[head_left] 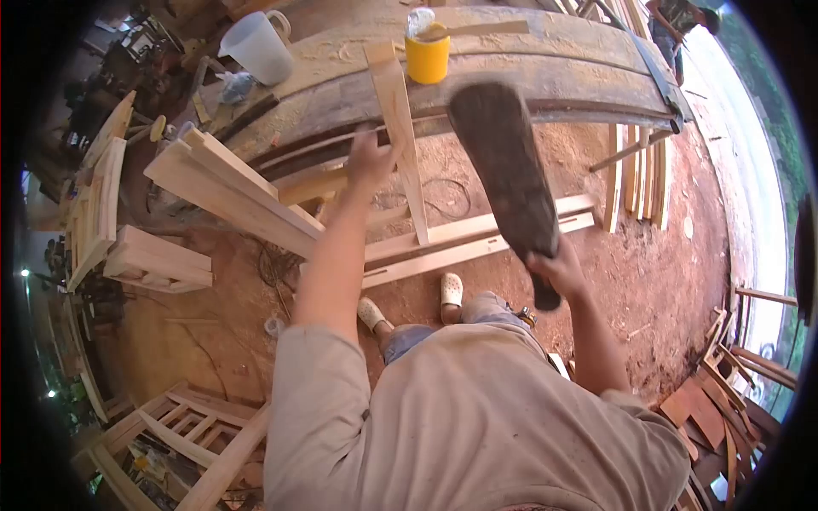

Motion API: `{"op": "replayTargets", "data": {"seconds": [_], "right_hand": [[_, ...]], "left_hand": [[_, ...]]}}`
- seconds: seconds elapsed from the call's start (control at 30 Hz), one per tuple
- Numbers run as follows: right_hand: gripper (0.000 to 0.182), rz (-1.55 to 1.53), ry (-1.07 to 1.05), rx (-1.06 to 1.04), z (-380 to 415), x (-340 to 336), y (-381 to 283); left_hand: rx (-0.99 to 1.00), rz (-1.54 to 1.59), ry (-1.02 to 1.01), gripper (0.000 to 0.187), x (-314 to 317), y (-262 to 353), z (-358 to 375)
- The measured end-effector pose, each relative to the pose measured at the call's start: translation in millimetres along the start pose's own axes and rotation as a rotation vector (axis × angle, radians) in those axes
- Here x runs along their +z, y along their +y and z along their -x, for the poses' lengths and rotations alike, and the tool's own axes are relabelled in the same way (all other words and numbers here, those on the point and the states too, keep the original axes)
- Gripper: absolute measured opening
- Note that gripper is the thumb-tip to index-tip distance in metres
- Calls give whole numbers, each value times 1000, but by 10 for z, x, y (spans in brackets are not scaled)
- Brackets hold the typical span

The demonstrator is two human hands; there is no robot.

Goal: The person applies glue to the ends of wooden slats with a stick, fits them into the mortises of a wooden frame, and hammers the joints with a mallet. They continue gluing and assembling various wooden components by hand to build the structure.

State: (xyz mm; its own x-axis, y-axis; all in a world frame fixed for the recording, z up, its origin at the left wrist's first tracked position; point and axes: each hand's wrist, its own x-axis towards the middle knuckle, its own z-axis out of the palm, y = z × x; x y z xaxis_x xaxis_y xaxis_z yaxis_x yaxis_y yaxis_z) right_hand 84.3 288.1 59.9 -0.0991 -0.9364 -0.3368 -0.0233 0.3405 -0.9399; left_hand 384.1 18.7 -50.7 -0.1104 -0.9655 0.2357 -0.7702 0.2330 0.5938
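In my right hand [558, 268] is the narrow handle of a dark, flat wooden mallet [503, 157], its broad end raised away from me and slightly blurred. My left hand [372, 160] is closed at the edge of an upright pale board [397, 111], its fingers partly hidden and smeared. The lower end of that board meets a pale slotted rail [477, 250] lying low in front of my feet. A second rail [511, 219] runs alongside it.
On the sawdust-covered workbench [562, 77] stand a yellow container [427, 61] with a wooden stick across it and a translucent jug [257, 49]. Thick planks [230, 196] slant at the left. Chair-like frames [204, 426] are at lower left. Another person [669, 30] is at far right.
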Motion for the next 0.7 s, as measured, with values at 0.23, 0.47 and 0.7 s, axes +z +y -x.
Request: {"op": "replayTargets", "data": {"seconds": [0.23, 0.47, 0.7], "right_hand": [[48, 158, 180, 185, 413, -872, 446], [46, -280, 53, 44, -1128, -844, -244], [37, -50, -73, 278, -2902, -1009, -374]], "left_hand": [[-939, 240, -108, 31, 102, -1577, 4727], [-2151, 583, 107, 52, -796, -909, 7200], [-1340, 721, 120, 30, -787, -325, 5384]]}}
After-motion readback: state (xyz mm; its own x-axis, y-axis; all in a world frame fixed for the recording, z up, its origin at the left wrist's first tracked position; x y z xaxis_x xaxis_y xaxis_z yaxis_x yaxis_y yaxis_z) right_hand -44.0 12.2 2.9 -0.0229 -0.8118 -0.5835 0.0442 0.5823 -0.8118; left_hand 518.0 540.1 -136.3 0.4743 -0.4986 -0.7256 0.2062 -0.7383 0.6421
